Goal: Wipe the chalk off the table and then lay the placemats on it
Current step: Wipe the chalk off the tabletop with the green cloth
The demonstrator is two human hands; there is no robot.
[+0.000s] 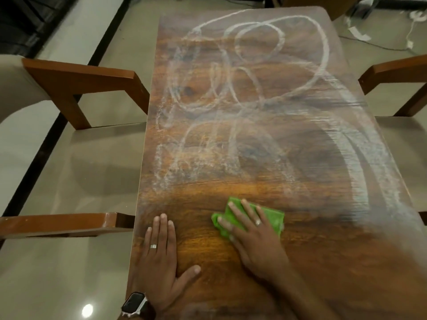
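Observation:
A long wooden table [208, 250] runs away from me. White chalk scribbles [242, 88] loop over its middle and far end, and a smeared chalk haze [369, 169] covers the right side. The near strip of the wood shows bare grain. My right hand [251, 236] presses flat, fingers straight and spread, on a folded green cloth [272, 218] at the near middle of the table. My left hand [161, 257] lies flat on the wood near the left edge, fingers together, with a ring and a wrist watch. No placemats are in view.
Wooden chair arms stand at the left side [76, 84] and near left [57, 224], with another at the right [392, 72]. A glossy beige floor [69, 169] surrounds the table. White cables and a paper slip [360, 34] lie on the floor at the far right.

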